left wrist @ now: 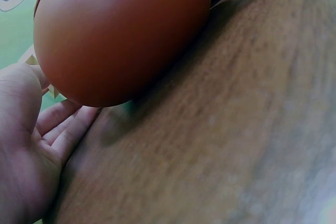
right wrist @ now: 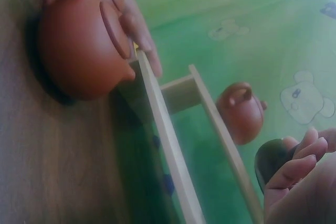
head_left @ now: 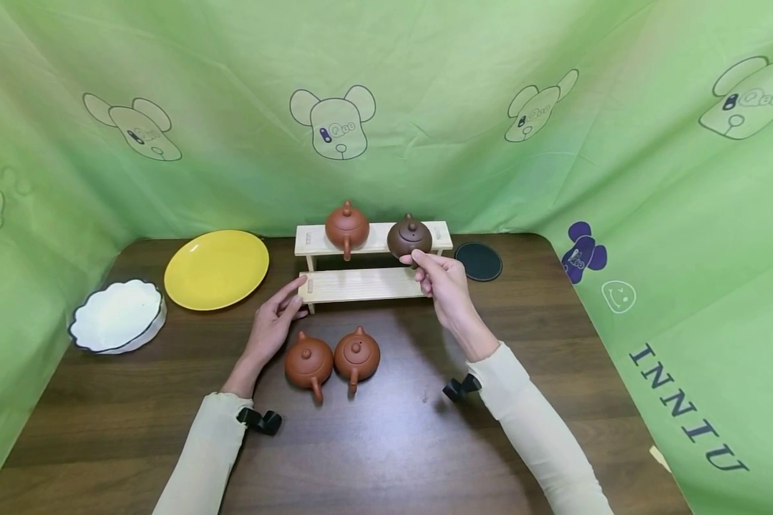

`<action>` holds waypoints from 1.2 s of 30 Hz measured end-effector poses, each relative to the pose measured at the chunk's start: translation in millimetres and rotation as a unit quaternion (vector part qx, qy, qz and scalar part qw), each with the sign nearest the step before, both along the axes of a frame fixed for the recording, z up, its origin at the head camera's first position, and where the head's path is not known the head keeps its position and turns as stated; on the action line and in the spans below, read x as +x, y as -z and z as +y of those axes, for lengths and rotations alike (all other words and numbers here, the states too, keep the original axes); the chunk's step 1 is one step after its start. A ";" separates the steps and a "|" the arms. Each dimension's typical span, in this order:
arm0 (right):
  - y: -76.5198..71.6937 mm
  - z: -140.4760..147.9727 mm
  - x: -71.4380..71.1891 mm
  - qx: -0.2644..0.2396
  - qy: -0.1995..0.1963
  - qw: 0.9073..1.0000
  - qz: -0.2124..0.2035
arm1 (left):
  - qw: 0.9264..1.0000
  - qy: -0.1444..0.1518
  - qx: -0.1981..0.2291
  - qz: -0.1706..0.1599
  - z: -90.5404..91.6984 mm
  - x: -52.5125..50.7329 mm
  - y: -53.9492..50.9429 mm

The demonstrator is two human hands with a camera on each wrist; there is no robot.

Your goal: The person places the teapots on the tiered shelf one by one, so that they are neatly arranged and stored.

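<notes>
A dark brown teapot [head_left: 409,236] is on the right part of the upper shelf of a two-step wooden rack [head_left: 367,285]. My right hand [head_left: 447,286] pinches its handle; in the right wrist view, fingers [right wrist: 299,171] partly cover the pot. At the rack's left end, my left hand [head_left: 273,325] touches the lower shelf with fairly straight fingers. A reddish-brown teapot [head_left: 348,227] sits on the upper shelf's left part. Two more reddish-brown teapots stand side by side on the table before the rack: the left teapot [head_left: 308,361] and the right teapot [head_left: 357,354].
Left of the rack lie a yellow plate [head_left: 215,270] and a white scalloped dish [head_left: 119,315] with a dark rim. A dark round coaster [head_left: 479,262] is at the rack's right. Green printed cloth [head_left: 425,164] hangs behind and beside the brown wooden table [head_left: 386,458].
</notes>
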State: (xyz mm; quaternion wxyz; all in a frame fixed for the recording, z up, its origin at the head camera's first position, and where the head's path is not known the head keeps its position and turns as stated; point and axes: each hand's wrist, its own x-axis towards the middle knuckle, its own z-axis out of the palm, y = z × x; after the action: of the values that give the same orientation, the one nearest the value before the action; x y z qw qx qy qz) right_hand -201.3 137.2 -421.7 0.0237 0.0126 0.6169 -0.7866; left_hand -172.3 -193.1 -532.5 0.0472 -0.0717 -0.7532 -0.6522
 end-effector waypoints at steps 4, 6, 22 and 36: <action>2.6 -0.5 -4.9 0.004 0.004 1.000 -0.002 | 1.000 0.005 0.025 0.014 -2.8 -4.3 9.3; 4.4 -0.3 -7.3 0.009 0.003 1.000 -0.006 | 0.999 0.007 0.035 0.019 -4.6 -6.3 14.7; 7.0 -5.5 -28.0 0.002 -0.008 1.000 -0.008 | 0.999 0.010 0.028 0.022 -3.7 -5.4 11.4; 11.5 -2.6 -30.7 -0.024 -0.003 1.000 -0.010 | 0.999 -0.002 -0.013 -0.029 0.9 -0.6 -3.5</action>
State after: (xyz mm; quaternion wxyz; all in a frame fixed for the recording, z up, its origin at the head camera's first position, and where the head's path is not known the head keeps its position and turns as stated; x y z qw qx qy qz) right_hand -232.0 134.6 -433.2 0.0327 0.0180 0.5974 -0.8011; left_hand -172.9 -192.2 -529.1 0.0257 -0.0516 -0.7629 -0.6440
